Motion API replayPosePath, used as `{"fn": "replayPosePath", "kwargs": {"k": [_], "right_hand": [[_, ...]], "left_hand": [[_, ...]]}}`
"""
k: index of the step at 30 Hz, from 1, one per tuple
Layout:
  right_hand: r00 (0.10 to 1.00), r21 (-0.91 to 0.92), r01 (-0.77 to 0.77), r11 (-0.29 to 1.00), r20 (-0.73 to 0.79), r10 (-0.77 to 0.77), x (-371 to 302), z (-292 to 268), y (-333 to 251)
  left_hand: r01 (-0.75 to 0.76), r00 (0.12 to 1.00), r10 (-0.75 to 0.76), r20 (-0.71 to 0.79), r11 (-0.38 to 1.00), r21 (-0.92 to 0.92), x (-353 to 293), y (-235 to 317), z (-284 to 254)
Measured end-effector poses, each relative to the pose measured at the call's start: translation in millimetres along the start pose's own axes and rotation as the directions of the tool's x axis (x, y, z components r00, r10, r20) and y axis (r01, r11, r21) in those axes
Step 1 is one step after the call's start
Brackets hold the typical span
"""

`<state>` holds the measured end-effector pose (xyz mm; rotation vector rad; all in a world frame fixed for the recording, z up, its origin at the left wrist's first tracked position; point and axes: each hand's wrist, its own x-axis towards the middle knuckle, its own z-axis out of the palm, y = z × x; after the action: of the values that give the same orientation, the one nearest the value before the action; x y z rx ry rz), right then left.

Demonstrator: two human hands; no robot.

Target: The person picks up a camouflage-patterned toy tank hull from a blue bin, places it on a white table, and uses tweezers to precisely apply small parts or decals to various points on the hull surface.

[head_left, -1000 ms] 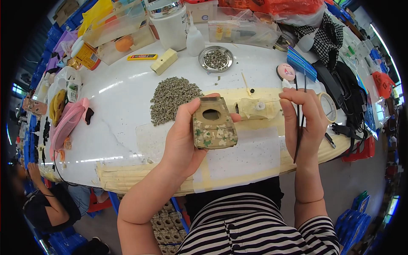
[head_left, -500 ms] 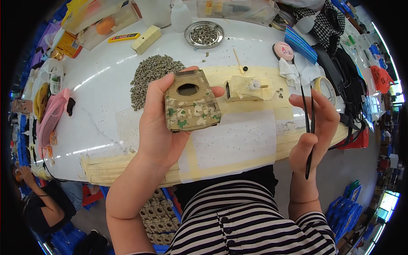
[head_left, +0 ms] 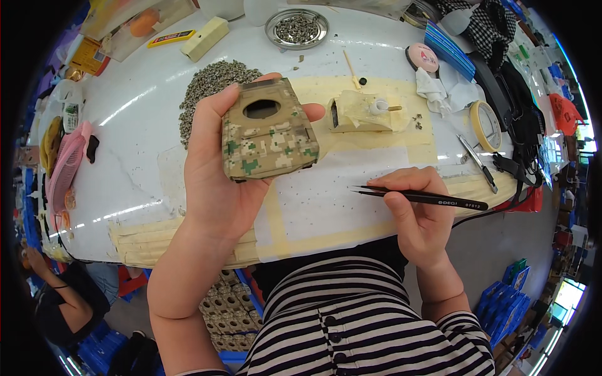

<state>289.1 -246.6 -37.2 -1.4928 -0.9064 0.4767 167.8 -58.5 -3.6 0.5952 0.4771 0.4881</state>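
My left hand (head_left: 213, 144) is closed around a camouflage-patterned model vehicle hull (head_left: 269, 145), tan with green and brown blocks and an oval hole in its top. It is held up above the table. In my right hand (head_left: 423, 216) a pair of black tweezers (head_left: 433, 198) lies between thumb and fingers, tips pointing left over a white sheet (head_left: 338, 216) dotted with tiny dark specks. The tips look slightly apart, and I cannot make out anything between them. Behind the sheet stands a tape-covered block (head_left: 362, 119) with a small white pot and a stick.
Left of centre lies a heap of small grey-brown parts (head_left: 204, 94); a metal dish (head_left: 296, 28) holds more. On the right are a tape roll (head_left: 486, 126), a utility knife (head_left: 478, 164) and a pink round case (head_left: 423, 57). A crate of camouflage hulls (head_left: 229, 310) stands below the table edge.
My right hand has come left and down over the white sheet, turning the tweezers from upright to nearly level. The hull has shifted slightly left and up in view, still in my left hand.
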Motion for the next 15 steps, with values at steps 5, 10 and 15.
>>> {"fn": "replayPosePath", "kwargs": {"k": [5,10,15], "right_hand": [[0.995,-0.126,0.064,0.990,0.088,-0.053,2.9,-1.9,4.1],[0.996,-0.131,0.055,0.990,0.081,-0.045,2.6,-0.9,4.5],[0.995,-0.160,0.064,0.985,0.085,-0.051,1.9,-1.7,6.2]], "left_hand": [[0.010,1.000,-0.010,0.000,1.000,-0.011,-1.1,0.5,0.4],[0.017,1.000,-0.017,-0.007,1.000,-0.019,-1.3,-0.1,0.4],[0.019,1.000,-0.019,-0.010,1.000,-0.021,-1.6,-0.2,0.7]]}}
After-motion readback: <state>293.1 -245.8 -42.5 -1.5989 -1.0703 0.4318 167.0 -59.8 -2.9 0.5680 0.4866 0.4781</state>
